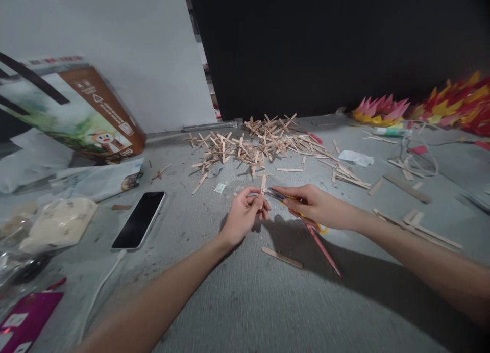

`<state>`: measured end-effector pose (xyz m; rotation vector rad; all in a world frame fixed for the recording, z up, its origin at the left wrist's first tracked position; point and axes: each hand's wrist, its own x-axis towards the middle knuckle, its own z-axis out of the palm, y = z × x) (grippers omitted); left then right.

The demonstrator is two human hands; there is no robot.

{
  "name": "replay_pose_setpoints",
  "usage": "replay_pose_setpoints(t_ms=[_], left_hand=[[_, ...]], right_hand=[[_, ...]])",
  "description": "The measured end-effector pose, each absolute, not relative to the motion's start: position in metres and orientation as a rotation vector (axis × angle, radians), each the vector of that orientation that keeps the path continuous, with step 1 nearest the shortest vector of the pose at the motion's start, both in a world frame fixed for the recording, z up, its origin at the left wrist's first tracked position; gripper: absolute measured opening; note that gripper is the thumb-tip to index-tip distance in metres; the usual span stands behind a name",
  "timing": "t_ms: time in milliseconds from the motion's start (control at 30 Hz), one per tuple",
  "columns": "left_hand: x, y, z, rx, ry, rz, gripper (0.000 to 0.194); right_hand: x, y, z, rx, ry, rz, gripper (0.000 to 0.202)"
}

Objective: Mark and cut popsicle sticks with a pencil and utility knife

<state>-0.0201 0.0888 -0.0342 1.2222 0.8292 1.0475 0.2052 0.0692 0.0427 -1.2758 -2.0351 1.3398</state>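
Observation:
My left hand (245,213) is closed on a short wooden stick (264,181), held upright between thumb and fingers. My right hand (312,205) grips a cutter (278,195) with a dark metal front and some yellow on it, its tip touching or very near the stick. A red pencil-like rod (323,250) slants down from below my right hand. A loose flat stick (282,257) lies on the grey surface (214,307) below my hands. Beyond them is a pile of crossed wooden sticks (264,144).
A phone (139,220) with a white cable lies left, near a printed bag (92,113) and plastic packets (59,223). More sticks (417,230), white paper (356,158), a glue tube (390,131) and pink-yellow paper shapes (381,110) are on the right. A black panel (329,47) stands behind.

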Motion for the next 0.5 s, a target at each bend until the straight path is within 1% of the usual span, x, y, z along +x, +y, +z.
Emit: replay_pose_setpoints(t_ms=[100, 200, 400, 500], left_hand=[[-0.021, 0.090, -0.033, 1.201, 0.796, 1.030, 0.039], [-0.022, 0.090, -0.031, 1.166, 0.748, 0.998, 0.041], [-0.022, 0.089, -0.027, 1.117, 0.709, 0.991, 0.044], [-0.020, 0.087, -0.026, 1.125, 0.706, 1.018, 0.049]], right_hand=[[0.213, 0.076, 0.042, -1.215, -2.022, 1.458, 0.060], [0.218, 0.081, 0.041, -1.192, -2.063, 1.449, 0.059], [0.221, 0.083, 0.037, -1.138, -2.247, 1.168, 0.052], [0.219, 0.084, 0.037, -1.114, -2.181, 1.025, 0.051]])
